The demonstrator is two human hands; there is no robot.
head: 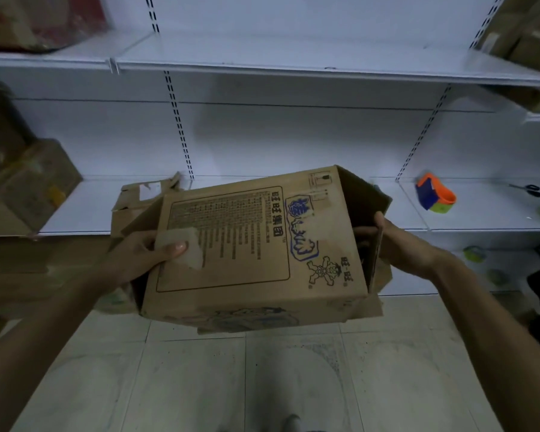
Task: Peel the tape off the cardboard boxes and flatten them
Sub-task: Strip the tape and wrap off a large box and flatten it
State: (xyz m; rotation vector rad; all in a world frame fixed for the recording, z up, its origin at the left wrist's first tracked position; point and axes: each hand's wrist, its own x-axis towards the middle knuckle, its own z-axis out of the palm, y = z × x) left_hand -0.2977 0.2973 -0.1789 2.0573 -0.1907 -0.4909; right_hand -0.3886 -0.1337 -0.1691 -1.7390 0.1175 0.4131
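Both hands held a brown printed cardboard box [256,244] in mid-air at picture centre.
The left hand [144,254] gripped its 9 o'clock end, thumb pressing a pale tape patch [184,241]; the right hand [398,241] curled round the 3 o'clock flap edge. The box's long axis ran 9 to 3, its right end tilted slightly up.

The cardboard box [247,244] carries black print on its upper face, turned sideways; 旺旺集团 runs down the middle, with a tiny TM just below it; at 4 o'clock, 旺-旺 stands beside a cartoon figure [323,271]; the blue logo [303,226] is too stylised to read; the fine print [215,229] at 9 o'clock is too small; a glass handling mark [320,179] sits at 1 o'clock.
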